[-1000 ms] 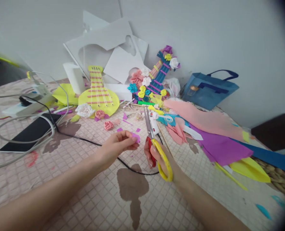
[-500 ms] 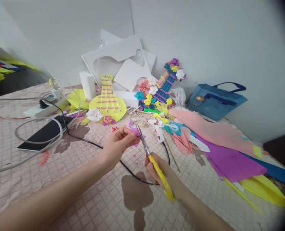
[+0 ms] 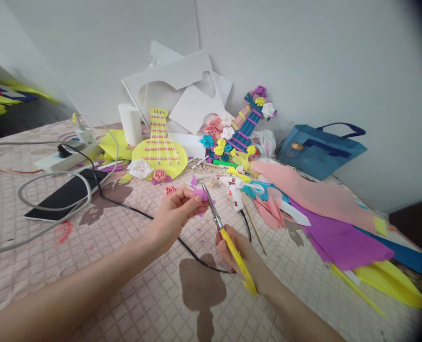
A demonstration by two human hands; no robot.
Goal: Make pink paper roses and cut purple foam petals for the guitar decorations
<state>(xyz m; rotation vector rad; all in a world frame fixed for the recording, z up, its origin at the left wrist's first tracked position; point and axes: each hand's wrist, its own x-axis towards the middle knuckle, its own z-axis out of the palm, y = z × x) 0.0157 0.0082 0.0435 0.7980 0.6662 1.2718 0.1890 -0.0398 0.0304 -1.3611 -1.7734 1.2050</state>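
My left hand (image 3: 177, 211) pinches a small piece of purple paper (image 3: 200, 194) between thumb and fingers. In my right hand (image 3: 234, 247) is a pair of scissors (image 3: 235, 251) with yellow handles, its blades pointing up and left against the paper's right edge. Whether the blades are parted is too small to tell. Just beyond the hands lie purple scraps, a pink paper flower (image 3: 170, 190) and a white glue gun (image 3: 236, 195). A yellow paper guitar (image 3: 161, 153) with white strings leans farther back.
A blue guitar (image 3: 244, 130) trimmed with paper flowers leans by white cut boards (image 3: 192, 107). To the right are purple paper sheets (image 3: 346, 242) and a blue bag (image 3: 321, 149). On the left lie a black tablet-like slab (image 3: 66, 194), a power strip (image 3: 64, 159) and cables.
Both hands, the purple paper and the scissors hold nearly the same place. The view has shifted very slightly.
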